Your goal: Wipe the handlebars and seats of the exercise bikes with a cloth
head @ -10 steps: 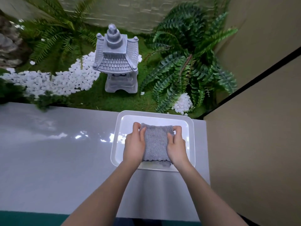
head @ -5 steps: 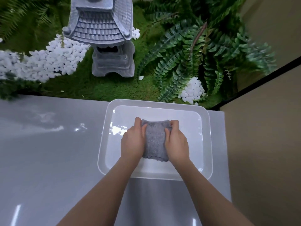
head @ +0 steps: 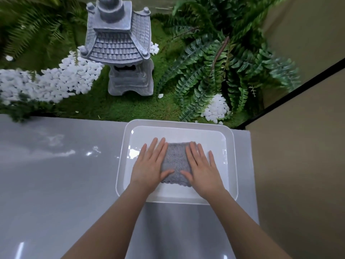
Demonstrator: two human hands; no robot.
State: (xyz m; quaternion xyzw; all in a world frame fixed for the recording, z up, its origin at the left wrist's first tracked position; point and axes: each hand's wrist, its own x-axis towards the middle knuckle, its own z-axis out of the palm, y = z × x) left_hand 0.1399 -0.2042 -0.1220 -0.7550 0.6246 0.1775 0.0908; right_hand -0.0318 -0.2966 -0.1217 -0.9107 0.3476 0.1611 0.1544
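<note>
Clearly the task is at its very start: no exercise bike, handlebar or seat shows anywhere in the view, so by my reading none of the wiping has begun. The grey cloth (head: 176, 163) lies folded in the middle of a white tray (head: 179, 122), which sits at the far right corner of a glossy grey counter (head: 56, 184). The left hand (head: 149, 169) lies flat over the cloth's left edge and the right hand (head: 203, 171) over its right edge. Both have their fingers straight and spread and the thumbs resting on the fabric, so they press on the cloth rather than grip it, and neither hand holds anything. Bright glints show on the tray floor, but I cannot tell whether there is water in it or whether the cloth is damp. Beyond the counter's far edge stand a stone lantern (head: 121, 43), ferns (head: 214, 62) and a bed of white pebbles (head: 56, 83) on moss. What is left, I judge, is nearly everything: take up the cloth, carry it to the bikes, and wipe each handlebar and seat.
</note>
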